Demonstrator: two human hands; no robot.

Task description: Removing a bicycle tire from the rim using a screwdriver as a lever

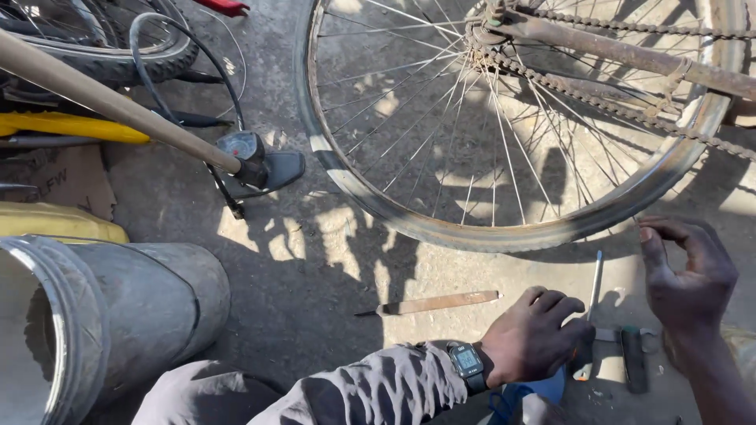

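Observation:
My left hand (534, 337), with a digital watch on its wrist and a grey sleeve, rests low on the ground, fingers curled around the handle of a thin screwdriver (594, 283) whose shaft points up toward the wheel. My right hand (687, 277) hovers to the right, fingers apart and bent, holding nothing, just below the rusty bare rim of a bicycle wheel (504, 234). A small black tool (632, 358) lies on the ground between my hands.
A flat metal bar (437, 303) lies left of my left hand. A floor pump with gauge (240, 146) and hose stands at upper left beside a wooden pole (102, 98), a tyre (118, 67) and a yellow container (55, 222). A grey drum (134, 307) lies at lower left. A rusty chain (598, 98) crosses the wheel.

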